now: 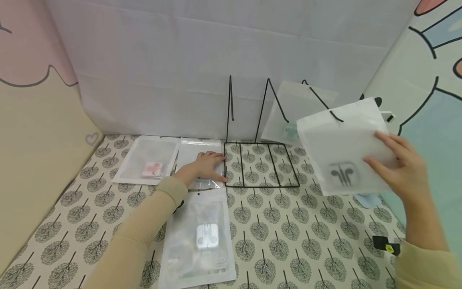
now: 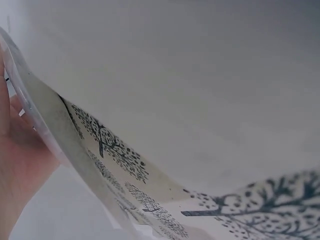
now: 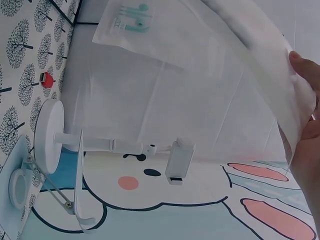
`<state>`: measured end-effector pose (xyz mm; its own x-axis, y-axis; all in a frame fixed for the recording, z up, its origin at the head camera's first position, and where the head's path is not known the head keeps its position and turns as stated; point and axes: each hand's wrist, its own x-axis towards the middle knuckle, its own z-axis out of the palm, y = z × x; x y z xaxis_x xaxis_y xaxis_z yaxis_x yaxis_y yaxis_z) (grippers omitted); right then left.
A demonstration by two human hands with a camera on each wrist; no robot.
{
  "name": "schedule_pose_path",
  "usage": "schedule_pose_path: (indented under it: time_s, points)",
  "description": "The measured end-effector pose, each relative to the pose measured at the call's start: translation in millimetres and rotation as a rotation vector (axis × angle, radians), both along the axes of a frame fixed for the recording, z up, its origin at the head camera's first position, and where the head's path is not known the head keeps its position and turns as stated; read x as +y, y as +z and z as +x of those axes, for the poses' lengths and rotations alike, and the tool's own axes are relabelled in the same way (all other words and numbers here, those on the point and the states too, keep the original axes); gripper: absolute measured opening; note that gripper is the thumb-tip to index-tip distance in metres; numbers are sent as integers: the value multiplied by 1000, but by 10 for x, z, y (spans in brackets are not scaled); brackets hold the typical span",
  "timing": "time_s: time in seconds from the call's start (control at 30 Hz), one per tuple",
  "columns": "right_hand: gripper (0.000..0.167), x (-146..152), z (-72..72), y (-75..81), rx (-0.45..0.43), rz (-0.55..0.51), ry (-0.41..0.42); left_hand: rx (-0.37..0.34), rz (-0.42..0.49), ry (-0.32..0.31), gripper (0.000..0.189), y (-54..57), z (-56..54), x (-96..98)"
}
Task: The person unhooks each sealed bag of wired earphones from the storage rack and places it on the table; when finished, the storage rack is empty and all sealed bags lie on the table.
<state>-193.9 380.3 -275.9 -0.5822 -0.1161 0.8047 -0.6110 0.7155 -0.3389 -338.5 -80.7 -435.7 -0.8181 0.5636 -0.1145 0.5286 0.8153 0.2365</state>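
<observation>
My right hand (image 1: 406, 166) pinches the right edge of a frosted white zip pouch (image 1: 325, 148) with dark earphones showing through. The tip of a black wire hook crosses the pouch's upper part; whether it passes through a hole I cannot tell. My left hand (image 1: 207, 165) lies over a clear pouch (image 1: 198, 145), its fingertips and thumb touching the left bar of the black wire rack (image 1: 261, 187). Behind the held pouch, another pouch with teal earphones (image 1: 290, 130) hangs at the rack's right hook. The right wrist view shows the right hand (image 3: 305, 120) gripping the pouch edge.
A pouch with a pink case (image 1: 131, 160) lies at left, and one with a white square case (image 1: 191, 257) lies in front. Two rack hooks (image 1: 260, 116) stand bare. In the right wrist view, a white stand (image 3: 49, 137) and a small red object (image 3: 46, 80) appear.
</observation>
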Motion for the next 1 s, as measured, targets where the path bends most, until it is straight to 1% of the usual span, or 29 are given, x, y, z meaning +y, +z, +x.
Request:
schedule_pose_path:
  time_s: [0.23,0.3,0.37,0.4,0.43,0.6,0.67,0.73,0.77,0.87,0.97,1.0]
  points:
    - [57,51,112,6,-46,-5,23,1,12,0,98,-1,8,-13]
    - [57,69,150,6,-59,-23,40,-3,9,2,98,-2,5,-14]
    - [56,93,189,5,-68,-45,81,-6,2,1,98,-2,3,-12]
    - [55,105,204,3,-74,-73,128,-10,-1,3,98,-1,3,-10]
    - [55,115,217,-3,-78,-124,196,-12,-2,3,98,3,4,-7]
    - [57,136,287,-13,-104,-331,478,-22,7,5,97,18,13,9]
    - [58,136,315,-17,-99,-345,517,-22,7,4,97,15,13,11]
    - [58,132,336,-29,-108,-367,571,-18,3,5,97,8,11,9]
    - [58,128,337,-42,-108,-378,613,-16,-1,7,97,6,9,7]
    - [59,106,351,-93,-125,-406,690,-14,-7,12,98,3,4,5]
    - [61,81,376,-170,-168,-433,715,-21,-9,12,98,12,4,6]
    - [62,69,391,-198,-189,-450,701,-25,-10,11,98,15,6,7]
